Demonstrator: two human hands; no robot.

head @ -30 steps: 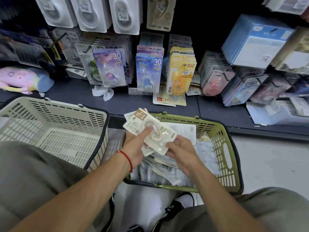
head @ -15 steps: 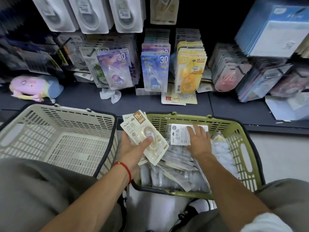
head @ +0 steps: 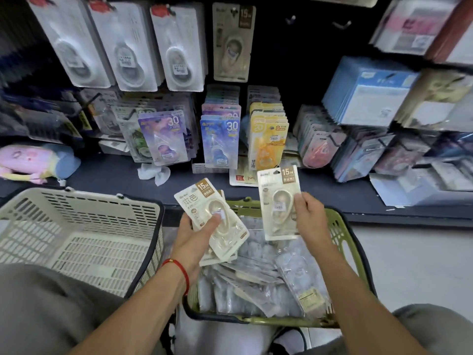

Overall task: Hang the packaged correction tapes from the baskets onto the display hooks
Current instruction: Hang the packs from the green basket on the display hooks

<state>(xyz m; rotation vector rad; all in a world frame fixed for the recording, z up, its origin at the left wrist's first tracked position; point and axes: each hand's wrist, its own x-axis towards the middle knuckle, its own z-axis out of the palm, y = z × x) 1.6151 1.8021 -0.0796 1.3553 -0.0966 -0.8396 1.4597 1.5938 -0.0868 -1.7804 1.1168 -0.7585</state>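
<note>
Here the right hand (head: 308, 220) pinched one cream carded correction tape (head: 279, 201) upright above the green plastic basket (head: 355, 254), nearer the far matching hook pack (head: 233, 42); the left hand (head: 195, 235) gripped a fanned cream stack (head: 217, 221).

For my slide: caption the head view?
Left hand holds stacked correction tapes; right hand lifts another over green basket.

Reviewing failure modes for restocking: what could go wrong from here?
1. The left hand pinches a fanned stack of packs with the thumb on top; one could slip back into the green basket.
2. The right hand holds the single pack by its side edge, so it may twist when aimed at a hook.
</note>
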